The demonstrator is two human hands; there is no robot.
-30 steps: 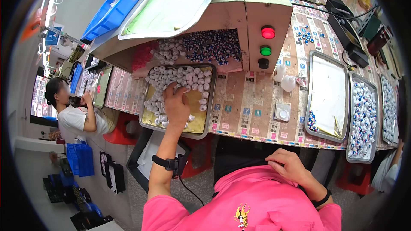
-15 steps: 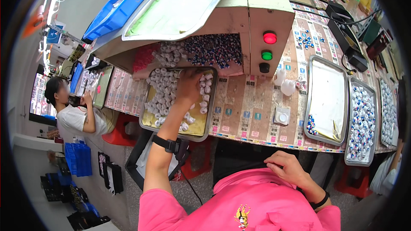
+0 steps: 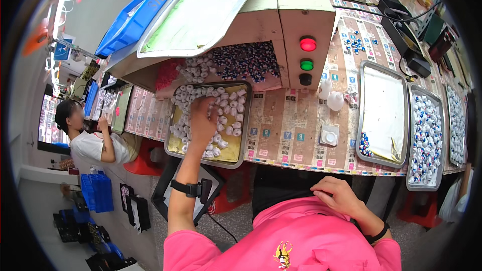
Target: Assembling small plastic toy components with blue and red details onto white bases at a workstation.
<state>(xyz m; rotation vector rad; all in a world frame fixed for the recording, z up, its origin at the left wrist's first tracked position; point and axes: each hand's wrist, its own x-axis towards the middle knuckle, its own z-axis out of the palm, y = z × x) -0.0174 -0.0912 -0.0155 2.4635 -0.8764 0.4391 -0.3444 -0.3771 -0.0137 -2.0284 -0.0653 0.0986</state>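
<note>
Workshop benches crowded with trays fill the view, and the table (image 3: 296,135) in front of the person carries a box-like machine (image 3: 281,25) with a red lamp (image 3: 308,44) and a green lamp (image 3: 307,64) on its face. Just below the machine's open mouth sits a metal tray (image 3: 244,135) with a yellow floor, scattered with small white caps (image 3: 228,120). The left hand (image 3: 202,120), which a second ago lay flat over the caps nearer the machine, has drawn back toward the tray's near edge; its fingers are curled down among the caps, though whether any are pinched cannot be told. More yellow floor shows than before, suggesting that the caps are being raked or gathered. The right hand (image 3: 337,195) has stayed resting loosely closed against the pink shirt (image 3: 291,241), holding nothing that shows. Right of the machine lie an almost bare tray (image 3: 382,115) and a tray of blue-and-white pieces (image 3: 427,135). Left of it, another person (image 3: 93,138) sits at a neighbouring bench.
</note>
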